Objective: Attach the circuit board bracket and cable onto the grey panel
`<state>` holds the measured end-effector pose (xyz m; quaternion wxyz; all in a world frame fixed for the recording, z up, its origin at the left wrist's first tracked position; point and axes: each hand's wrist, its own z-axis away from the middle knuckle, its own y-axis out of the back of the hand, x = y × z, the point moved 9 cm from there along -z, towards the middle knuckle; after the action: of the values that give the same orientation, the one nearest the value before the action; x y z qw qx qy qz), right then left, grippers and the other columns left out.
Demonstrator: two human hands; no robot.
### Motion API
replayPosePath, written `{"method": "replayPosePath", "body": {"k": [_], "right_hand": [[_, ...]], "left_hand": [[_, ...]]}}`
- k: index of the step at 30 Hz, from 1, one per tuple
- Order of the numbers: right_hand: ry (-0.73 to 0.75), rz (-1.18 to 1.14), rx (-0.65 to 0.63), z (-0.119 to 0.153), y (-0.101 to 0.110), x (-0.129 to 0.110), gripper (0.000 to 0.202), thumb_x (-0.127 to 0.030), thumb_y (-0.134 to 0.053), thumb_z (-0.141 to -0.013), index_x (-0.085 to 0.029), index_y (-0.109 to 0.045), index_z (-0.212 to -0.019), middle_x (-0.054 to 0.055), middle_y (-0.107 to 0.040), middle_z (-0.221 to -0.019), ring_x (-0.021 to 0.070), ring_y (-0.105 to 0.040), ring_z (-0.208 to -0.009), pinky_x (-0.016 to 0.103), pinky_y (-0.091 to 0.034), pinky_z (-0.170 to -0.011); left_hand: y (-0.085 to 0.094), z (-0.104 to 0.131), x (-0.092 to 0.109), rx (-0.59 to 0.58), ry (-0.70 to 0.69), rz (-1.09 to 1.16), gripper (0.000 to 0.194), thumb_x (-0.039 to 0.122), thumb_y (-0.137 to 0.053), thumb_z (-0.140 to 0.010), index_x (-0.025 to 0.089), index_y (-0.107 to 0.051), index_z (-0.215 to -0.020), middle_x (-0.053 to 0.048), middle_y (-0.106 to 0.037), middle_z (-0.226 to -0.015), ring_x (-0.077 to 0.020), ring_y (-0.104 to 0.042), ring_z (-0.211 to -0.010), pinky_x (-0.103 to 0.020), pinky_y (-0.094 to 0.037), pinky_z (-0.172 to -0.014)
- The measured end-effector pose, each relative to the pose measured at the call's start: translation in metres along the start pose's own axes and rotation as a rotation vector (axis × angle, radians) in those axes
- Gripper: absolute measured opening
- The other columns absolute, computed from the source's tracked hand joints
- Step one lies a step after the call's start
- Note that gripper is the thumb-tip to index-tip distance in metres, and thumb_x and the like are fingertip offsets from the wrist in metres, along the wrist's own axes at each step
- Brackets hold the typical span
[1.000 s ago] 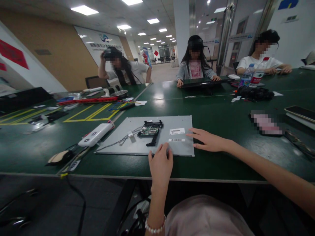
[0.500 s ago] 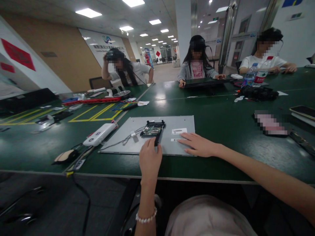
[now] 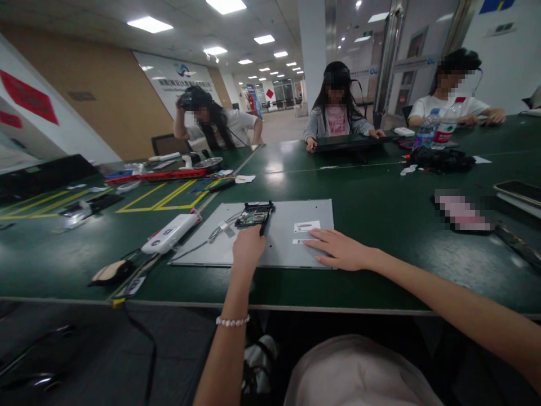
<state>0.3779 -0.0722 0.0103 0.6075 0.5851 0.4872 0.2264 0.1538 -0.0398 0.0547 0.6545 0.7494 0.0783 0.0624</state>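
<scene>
A flat grey metal panel (image 3: 285, 214) lies on the green table before me. On it is a green circuit board in a black plastic frame (image 3: 256, 216), with grey cables (image 3: 214, 232) trailing left. My left hand (image 3: 248, 248) is closed on the near end of this frame; its fingertips are partly hidden behind the hand. My right hand (image 3: 340, 249) rests with fingers spread on the panel's right side, touching near two white labels (image 3: 307, 226).
Left of the panel lie a white power bank-like device (image 3: 169, 233) and a computer mouse (image 3: 110, 273). A phone (image 3: 462, 211) and bottles (image 3: 444, 128) are on the right. Several people sit across the table, one holding a dark flat panel (image 3: 359, 143).
My left hand has moved away from me and slightly left, and the black frame with the board has shifted the same way across the panel. My right hand stays put.
</scene>
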Motion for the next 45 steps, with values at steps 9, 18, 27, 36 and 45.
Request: {"method": "replayPosePath", "body": {"k": [9, 18, 27, 36, 45], "right_hand": [[-0.015, -0.018, -0.008, 0.000, 0.001, 0.000, 0.061, -0.055, -0.029, -0.099, -0.024, -0.031, -0.152, 0.009, -0.019, -0.161, 0.0277, -0.020, -0.146, 0.048, -0.016, -0.117], [-0.004, -0.016, 0.007, 0.001, 0.004, -0.002, 0.060, -0.054, -0.029, -0.099, -0.023, -0.032, -0.151, 0.009, -0.021, -0.160, 0.0269, -0.020, -0.146, 0.048, -0.017, -0.117], [0.005, -0.019, 0.012, 0.000, 0.001, -0.001, 0.060, -0.053, -0.031, -0.099, -0.023, -0.032, -0.151, 0.009, -0.021, -0.160, 0.0268, -0.020, -0.146, 0.047, -0.017, -0.117], [0.013, -0.035, 0.020, 0.000, 0.001, 0.000, 0.059, -0.052, -0.031, -0.099, -0.023, -0.033, -0.151, 0.009, -0.021, -0.160, 0.0275, -0.021, -0.145, 0.048, -0.017, -0.117], [-0.002, -0.036, 0.009, -0.002, 0.006, 0.001, 0.060, -0.052, -0.033, -0.099, -0.023, -0.032, -0.151, 0.009, -0.020, -0.160, 0.0284, -0.020, -0.145, 0.049, -0.018, -0.117]], "left_hand": [[-0.001, -0.021, -0.002, -0.005, 0.011, -0.057, 0.029, 0.021, -0.045, -0.086, 0.016, -0.067, -0.105, -0.016, -0.069, -0.107, -0.0303, -0.063, -0.102, -0.036, -0.050, -0.081], [0.014, -0.016, -0.019, 0.049, -0.016, 0.010, 0.034, 0.031, -0.045, -0.091, 0.016, -0.067, -0.111, -0.014, -0.068, -0.113, -0.0276, -0.062, -0.106, -0.034, -0.046, -0.090], [0.005, -0.049, -0.107, 0.042, 0.203, -0.187, 0.033, 0.014, -0.043, -0.084, 0.014, -0.068, -0.106, -0.019, -0.068, -0.105, -0.0315, -0.064, -0.098, -0.037, -0.049, -0.078], [0.042, -0.091, -0.099, 0.237, 0.149, -0.191, 0.036, 0.018, -0.037, -0.091, 0.008, -0.069, -0.106, -0.020, -0.068, -0.101, -0.0308, -0.063, -0.095, -0.042, -0.049, -0.079], [0.013, -0.159, -0.021, 0.196, 0.119, -0.056, 0.039, 0.014, -0.032, -0.093, 0.007, -0.065, -0.110, -0.022, -0.066, -0.110, -0.0297, -0.061, -0.106, -0.039, -0.045, -0.086]]}}
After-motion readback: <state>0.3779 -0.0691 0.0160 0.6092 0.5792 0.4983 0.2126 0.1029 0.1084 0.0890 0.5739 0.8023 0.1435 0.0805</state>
